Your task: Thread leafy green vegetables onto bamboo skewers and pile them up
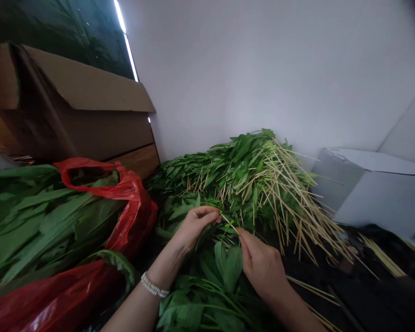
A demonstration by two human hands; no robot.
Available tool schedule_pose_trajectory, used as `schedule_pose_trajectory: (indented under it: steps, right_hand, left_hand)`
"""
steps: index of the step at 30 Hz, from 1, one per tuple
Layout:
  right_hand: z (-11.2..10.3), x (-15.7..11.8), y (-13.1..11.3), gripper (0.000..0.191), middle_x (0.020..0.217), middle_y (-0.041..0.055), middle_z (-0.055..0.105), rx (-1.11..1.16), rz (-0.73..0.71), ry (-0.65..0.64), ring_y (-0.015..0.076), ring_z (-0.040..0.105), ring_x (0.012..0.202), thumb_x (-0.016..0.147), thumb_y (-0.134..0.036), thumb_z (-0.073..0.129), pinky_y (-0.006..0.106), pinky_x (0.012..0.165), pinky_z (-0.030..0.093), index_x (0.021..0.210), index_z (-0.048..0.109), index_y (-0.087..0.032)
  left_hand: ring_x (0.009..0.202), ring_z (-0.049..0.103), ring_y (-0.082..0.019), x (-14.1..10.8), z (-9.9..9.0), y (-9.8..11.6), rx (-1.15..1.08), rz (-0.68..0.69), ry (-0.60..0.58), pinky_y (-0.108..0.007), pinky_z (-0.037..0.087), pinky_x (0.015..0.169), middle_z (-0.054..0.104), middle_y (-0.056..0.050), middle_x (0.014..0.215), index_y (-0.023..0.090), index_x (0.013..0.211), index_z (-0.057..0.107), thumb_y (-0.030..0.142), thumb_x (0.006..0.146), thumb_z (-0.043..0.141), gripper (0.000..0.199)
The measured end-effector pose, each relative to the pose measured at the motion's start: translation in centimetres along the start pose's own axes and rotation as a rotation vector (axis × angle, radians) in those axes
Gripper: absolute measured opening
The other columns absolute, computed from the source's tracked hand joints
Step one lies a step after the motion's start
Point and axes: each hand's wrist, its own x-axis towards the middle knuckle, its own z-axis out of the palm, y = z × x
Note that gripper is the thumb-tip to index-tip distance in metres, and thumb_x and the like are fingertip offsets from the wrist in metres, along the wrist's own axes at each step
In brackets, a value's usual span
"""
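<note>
A thin bamboo skewer [230, 221] stretches between my two hands, with a bit of green stem on it. My left hand [202, 220], a beaded bracelet [154, 285] at its wrist, is pinched at the skewer's far end, on a green stem. My right hand [261, 258] has its fingertips closed on the near end of the skewer. Below and between the hands lie loose leafy greens [207, 302]. Behind them rises a heap of skewered greens [235, 159], its many bare sticks [297, 212] pointing to the right.
At left, a red plastic bag [131, 207] holds large leafy greens [48, 221]. An open cardboard box [100, 131] stands behind it. A white box [376, 193] is at the right, near more loose skewers [383, 256] on a black surface. A pale wall [256, 69] closes off the back.
</note>
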Motion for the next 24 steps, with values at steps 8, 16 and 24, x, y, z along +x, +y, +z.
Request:
schedule_pose_trajectory:
  steps: [8, 16, 24]
  right_hand:
    - [0.04, -0.04, 0.15, 0.031, 0.093, 0.0054, 0.071, 0.001, 0.001, -0.01, 0.0159, 0.069, 0.079, 0.094, -0.014, 0.035, 0.023, 0.068, 0.048, 0.115, 0.058, -0.014]
    - [0.12, -0.08, 0.19, 0.031, 0.093, 0.005, 0.071, 0.0, -0.003, -0.004, 0.016, 0.069, 0.077, 0.093, -0.013, 0.036, 0.024, 0.067, 0.048, 0.115, 0.058, -0.014]
    - [0.14, -0.11, 0.21, 0.031, 0.094, 0.0056, 0.071, -0.002, -0.009, 0.003, 0.0159, 0.069, 0.079, 0.093, -0.014, 0.036, 0.023, 0.069, 0.049, 0.115, 0.058, -0.014]
  left_hand:
    - [0.064, 0.06, -0.01, 0.05, -0.14, -0.04, 0.029, 0.009, -0.017, -0.02, 0.045, 0.066, 0.071, -0.004, 0.07, 0.013, 0.079, 0.073, 0.03, 0.066, 0.08, 0.022]
    - [0.064, 0.06, -0.01, 0.1, -0.1, -0.07, 0.053, 0.022, -0.005, -0.021, 0.045, 0.066, 0.071, -0.004, 0.069, 0.013, 0.078, 0.073, 0.031, 0.066, 0.08, 0.023]
    - [0.064, 0.06, -0.01, 0.05, -0.13, 0.05, 0.054, 0.026, -0.003, -0.021, 0.045, 0.066, 0.07, -0.004, 0.069, 0.013, 0.079, 0.073, 0.03, 0.067, 0.079, 0.021]
